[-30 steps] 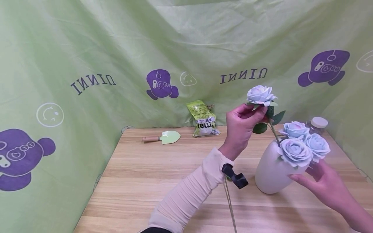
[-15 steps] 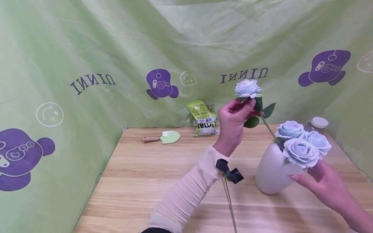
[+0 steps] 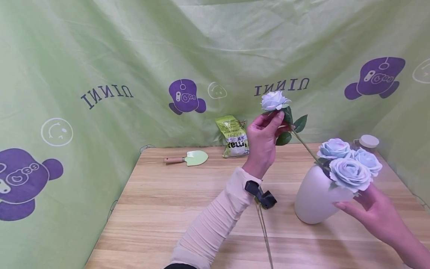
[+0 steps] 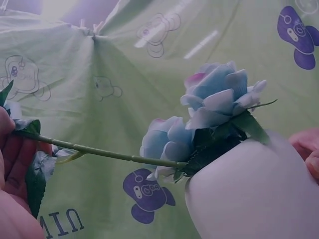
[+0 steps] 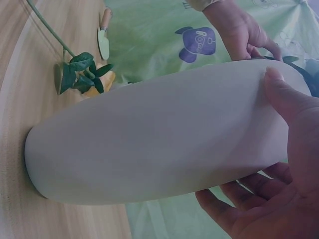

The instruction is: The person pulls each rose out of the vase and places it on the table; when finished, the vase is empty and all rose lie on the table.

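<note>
My left hand (image 3: 263,138) pinches a pale blue artificial rose (image 3: 273,101) just below its bloom. From there its green stem (image 4: 104,153) slants down into the mouth of a white vase (image 3: 312,198). Several more pale blue roses (image 3: 351,175) crowd the vase's mouth, leaning to the right. With thumb and fingers around the upper side of the vase, my right hand (image 3: 376,213) holds it from the right. In the right wrist view the thumb lies along the vase wall (image 5: 154,134), and the base sits on the wooden table.
Loose flower stems (image 3: 265,235) lie on the table (image 3: 188,209) near my left wrist; green leaves (image 5: 82,72) show on one. Toward the back are a small trowel (image 3: 196,158), a green packet (image 3: 235,138) and a white-capped jar (image 3: 368,141). A green printed cloth (image 3: 134,45) hangs behind.
My left hand has moved left and slightly up with the rose, so more of its stem shows above the vase. The other blooms shifted slightly to the right; my right hand stayed put.
</note>
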Demonstrator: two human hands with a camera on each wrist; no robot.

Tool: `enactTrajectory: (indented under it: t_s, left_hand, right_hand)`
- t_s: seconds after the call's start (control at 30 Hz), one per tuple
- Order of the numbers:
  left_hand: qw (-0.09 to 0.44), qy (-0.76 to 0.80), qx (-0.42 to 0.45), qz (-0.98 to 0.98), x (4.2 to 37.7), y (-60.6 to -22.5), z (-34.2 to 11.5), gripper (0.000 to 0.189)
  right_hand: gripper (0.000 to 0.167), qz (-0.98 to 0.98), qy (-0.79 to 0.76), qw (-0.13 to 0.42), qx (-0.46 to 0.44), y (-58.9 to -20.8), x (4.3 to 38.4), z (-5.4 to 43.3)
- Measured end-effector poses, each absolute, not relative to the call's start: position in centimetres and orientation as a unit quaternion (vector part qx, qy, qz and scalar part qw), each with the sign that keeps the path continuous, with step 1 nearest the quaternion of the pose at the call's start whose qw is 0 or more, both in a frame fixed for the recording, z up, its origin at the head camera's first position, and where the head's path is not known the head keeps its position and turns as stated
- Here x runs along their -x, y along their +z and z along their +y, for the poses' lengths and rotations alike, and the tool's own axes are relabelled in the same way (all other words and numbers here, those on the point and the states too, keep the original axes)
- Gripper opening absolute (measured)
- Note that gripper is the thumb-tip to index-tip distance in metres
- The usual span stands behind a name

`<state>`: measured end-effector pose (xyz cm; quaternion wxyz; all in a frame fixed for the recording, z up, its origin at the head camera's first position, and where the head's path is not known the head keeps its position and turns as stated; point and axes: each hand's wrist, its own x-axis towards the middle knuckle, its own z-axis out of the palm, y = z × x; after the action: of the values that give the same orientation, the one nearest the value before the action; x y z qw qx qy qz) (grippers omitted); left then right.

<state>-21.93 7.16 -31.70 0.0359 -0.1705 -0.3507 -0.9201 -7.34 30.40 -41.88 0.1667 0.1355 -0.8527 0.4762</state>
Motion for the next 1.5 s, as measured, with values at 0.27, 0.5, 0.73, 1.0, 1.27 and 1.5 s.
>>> enactTrajectory:
  t_s: [0.27, 0.5, 0.73, 1.0, 1.27, 1.5]
  left_hand:
    - [0.050, -0.931, 0.134, -0.337, 22.4, -32.0, 7.0, 0.012]
    - [0.053, -0.938, 0.103, -0.325, 23.0, -32.7, 7.1, 0.012]
    - [0.052, -0.947, 0.071, -0.308, 23.4, -32.9, 6.7, 0.011]
    - [0.050, -0.952, 0.047, -0.298, 23.9, -33.0, 5.9, 0.011]
    - [0.059, -0.951, 0.015, -0.302, 24.0, -33.2, 5.8, 0.009]
    - [0.059, -0.948, 0.000, -0.314, 24.3, -33.5, 5.4, 0.005]
  right_hand:
    - [0.089, -0.858, 0.471, 0.161, -0.128, -42.2, 7.3, 30.7]
    - [0.093, -0.859, 0.470, 0.160, -0.126, -42.3, 7.3, 30.7]
    - [0.089, -0.856, 0.473, 0.159, -0.134, -42.2, 7.3, 30.6]
    - [0.085, -0.851, 0.478, 0.161, -0.148, -42.1, 7.5, 30.5]
    - [0.086, -0.848, 0.480, 0.166, -0.151, -42.1, 7.4, 30.5]
    - [0.084, -0.842, 0.486, 0.175, -0.156, -42.0, 7.5, 30.3]
